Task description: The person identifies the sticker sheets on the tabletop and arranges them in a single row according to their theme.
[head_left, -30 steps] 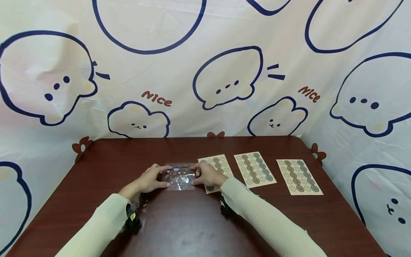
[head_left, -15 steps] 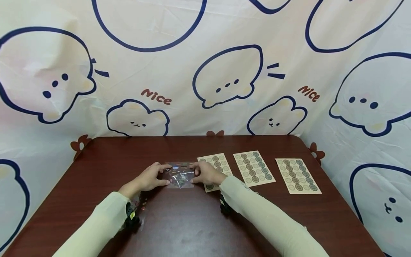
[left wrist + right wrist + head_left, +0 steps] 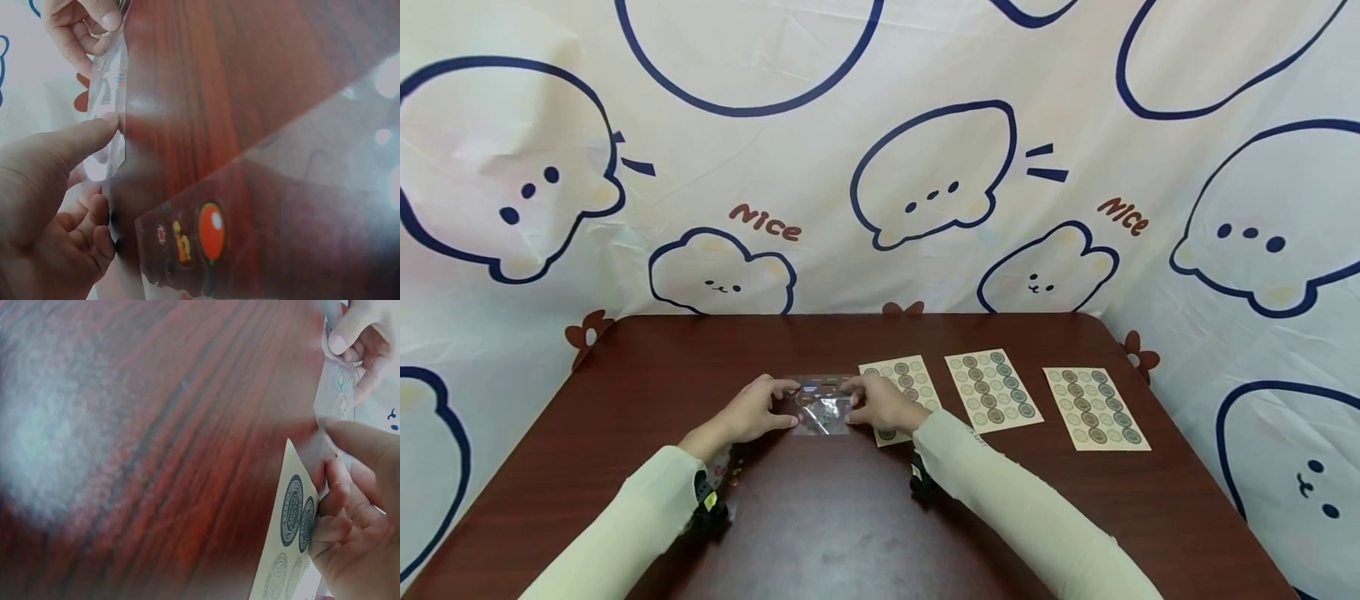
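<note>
A transparent plastic sheet with small coloured prints, like a sticker sheet (image 3: 822,415), spans the space between both hands over the table. My left hand (image 3: 747,412) pinches its left edge, the thumb nearer me and the fingers behind. At the opposite edge my right hand (image 3: 882,403) pinches it in a similar way. In the left wrist view the clear sheet (image 3: 116,81) appears nearly edge-on and shiny. Beneath my left wrist lies a second transparent sheet (image 3: 212,231), printed with a red balloon and small figures.
One cream sheet of round seal stickers (image 3: 910,382) lies partly under my right hand. Two similar sticker sheets, a middle one (image 3: 992,390) and a far right one (image 3: 1096,408), lie farther right on the dark brown table (image 3: 850,517). A cartoon-printed cloth (image 3: 820,183) hangs behind.
Both hands keep their hold on the clear sheet and barely move. The glare and creases on the sheet shift as its tilt alters slightly. The head view drifts a little.
</note>
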`<state>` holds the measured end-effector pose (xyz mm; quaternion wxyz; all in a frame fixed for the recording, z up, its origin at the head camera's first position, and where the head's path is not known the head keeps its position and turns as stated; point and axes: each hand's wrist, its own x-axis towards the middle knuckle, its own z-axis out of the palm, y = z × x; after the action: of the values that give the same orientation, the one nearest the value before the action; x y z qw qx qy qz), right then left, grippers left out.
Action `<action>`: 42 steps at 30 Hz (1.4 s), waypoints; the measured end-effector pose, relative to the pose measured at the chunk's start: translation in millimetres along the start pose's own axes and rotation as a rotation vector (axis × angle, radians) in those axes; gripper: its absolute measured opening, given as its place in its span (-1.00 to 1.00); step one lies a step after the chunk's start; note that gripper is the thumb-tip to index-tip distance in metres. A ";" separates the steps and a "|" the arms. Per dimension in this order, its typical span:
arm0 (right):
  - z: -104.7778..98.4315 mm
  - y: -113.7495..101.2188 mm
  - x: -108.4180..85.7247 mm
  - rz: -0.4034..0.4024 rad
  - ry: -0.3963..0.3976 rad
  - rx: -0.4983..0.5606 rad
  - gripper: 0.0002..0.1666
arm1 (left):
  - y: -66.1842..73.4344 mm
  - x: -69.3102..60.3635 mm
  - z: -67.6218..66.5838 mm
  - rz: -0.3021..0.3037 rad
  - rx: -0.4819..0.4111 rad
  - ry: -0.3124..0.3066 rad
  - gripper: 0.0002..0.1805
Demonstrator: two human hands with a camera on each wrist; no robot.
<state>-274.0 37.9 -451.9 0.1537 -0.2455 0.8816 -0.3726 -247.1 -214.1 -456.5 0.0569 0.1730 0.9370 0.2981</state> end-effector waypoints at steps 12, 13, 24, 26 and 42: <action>-2.2 -0.3 0.2 -0.012 0.058 0.096 -0.39 | 3.3 -3.3 -4.9 -0.030 -0.056 0.094 -0.45; -1.9 -0.3 -0.1 -0.009 0.061 0.107 -0.39 | 3.7 -4.5 -5.0 -0.032 -0.061 0.099 -0.45; 2.0 2.7 -7.8 -0.060 0.069 0.145 -0.42 | 9.1 -18.3 -1.2 -0.039 -0.109 0.134 -0.48; 2.2 2.4 -9.1 -0.063 0.071 0.142 -0.43 | 10.3 -20.2 -0.9 -0.036 -0.113 0.141 -0.48; 3.6 -0.2 -15.9 -0.092 0.087 0.097 -0.44 | 15.1 -28.3 -1.1 -0.015 -0.116 0.183 -0.51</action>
<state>-259.1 44.4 -452.8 0.1097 -0.2618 0.8561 -0.4319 -216.6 -213.3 -446.8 -0.0165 0.1344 0.9207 0.3660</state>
